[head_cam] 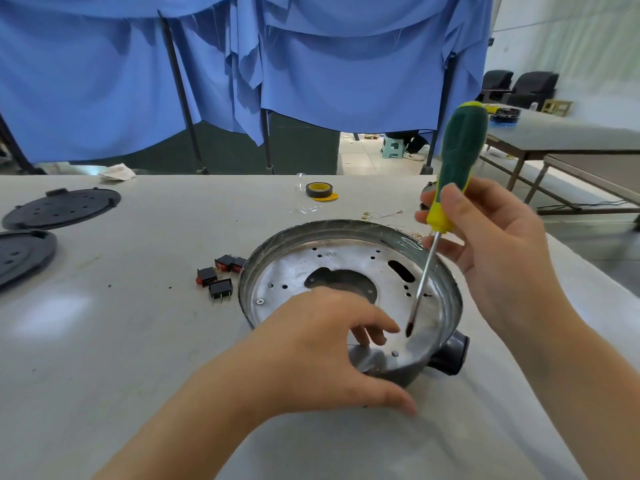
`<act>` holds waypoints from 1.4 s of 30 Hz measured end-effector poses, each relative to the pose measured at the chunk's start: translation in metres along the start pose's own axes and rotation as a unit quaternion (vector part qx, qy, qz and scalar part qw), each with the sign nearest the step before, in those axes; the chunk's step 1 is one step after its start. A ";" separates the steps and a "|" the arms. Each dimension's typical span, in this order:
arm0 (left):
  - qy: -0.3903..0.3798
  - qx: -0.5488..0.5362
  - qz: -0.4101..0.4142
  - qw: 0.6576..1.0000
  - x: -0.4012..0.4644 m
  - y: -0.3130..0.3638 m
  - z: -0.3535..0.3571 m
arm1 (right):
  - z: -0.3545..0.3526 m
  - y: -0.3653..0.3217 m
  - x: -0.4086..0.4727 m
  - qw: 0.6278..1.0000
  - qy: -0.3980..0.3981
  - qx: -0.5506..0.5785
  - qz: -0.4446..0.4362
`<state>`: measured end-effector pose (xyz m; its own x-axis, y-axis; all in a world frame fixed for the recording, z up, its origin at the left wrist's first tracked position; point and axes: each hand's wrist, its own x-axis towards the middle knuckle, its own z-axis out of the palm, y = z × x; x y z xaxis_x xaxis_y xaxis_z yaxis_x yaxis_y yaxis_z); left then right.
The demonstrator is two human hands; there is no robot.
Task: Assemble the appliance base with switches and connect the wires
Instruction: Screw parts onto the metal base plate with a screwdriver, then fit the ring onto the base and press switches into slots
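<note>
A round metal appliance base (346,268) lies open side up on the white table, with a black knob-like part (450,355) at its near right side. My left hand (322,348) grips the base's near rim, fingers inside and thumb outside. My right hand (485,244) holds a green and yellow screwdriver (457,157) upright, its tip (409,329) down inside the base near the left fingers. Several black and red rocker switches (220,275) lie just left of the base. Thin wires (384,216) lie behind it.
Two black perforated round covers (65,207) (20,252) sit at the table's far left. A roll of tape (319,190) and a crumpled cloth (117,172) lie near the far edge. Blue curtains hang behind. Another table (571,133) stands to the right.
</note>
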<state>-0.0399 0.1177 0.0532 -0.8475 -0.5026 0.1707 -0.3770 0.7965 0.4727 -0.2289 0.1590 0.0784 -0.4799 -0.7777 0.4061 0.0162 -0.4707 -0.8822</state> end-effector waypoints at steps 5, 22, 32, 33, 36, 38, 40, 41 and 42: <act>-0.021 0.096 0.040 0.994 -0.004 0.006 0.011 | -0.014 -0.001 0.009 0.992 0.085 -0.044 -0.081; 0.083 0.170 0.052 0.981 0.007 -0.016 0.017 | -0.071 0.064 0.040 0.825 0.087 -0.558 0.040; 0.261 -0.043 -0.005 0.964 0.014 -0.045 0.001 | -0.079 0.079 0.039 0.738 0.027 -0.651 0.175; 0.296 -0.071 -0.027 0.952 0.015 -0.052 -0.002 | -0.079 0.079 0.039 0.733 0.023 -0.657 0.177; 0.388 -0.078 -0.103 0.912 0.018 -0.077 -0.007 | -0.079 0.081 0.039 0.711 0.007 -0.677 0.190; 0.413 -0.080 -0.159 0.893 0.018 -0.093 -0.009 | -0.078 0.082 0.039 0.703 0.009 -0.688 0.179; 0.401 -0.106 -0.217 0.884 0.018 -0.105 -0.009 | -0.076 0.081 0.039 0.734 0.034 -0.669 0.114; 0.384 -0.133 -0.247 0.880 0.019 -0.110 -0.008 | -0.074 0.079 0.038 0.767 0.050 -0.636 0.069; 0.364 -0.169 -0.275 0.874 0.019 -0.113 -0.007 | -0.071 0.075 0.038 0.804 0.062 -0.590 0.036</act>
<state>-0.0111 0.0157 0.0089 -0.0649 -0.9565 0.2845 -0.4160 0.2851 0.8635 -0.3083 0.1239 0.0102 -0.5993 -0.7039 0.3811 -0.7611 0.3535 -0.5439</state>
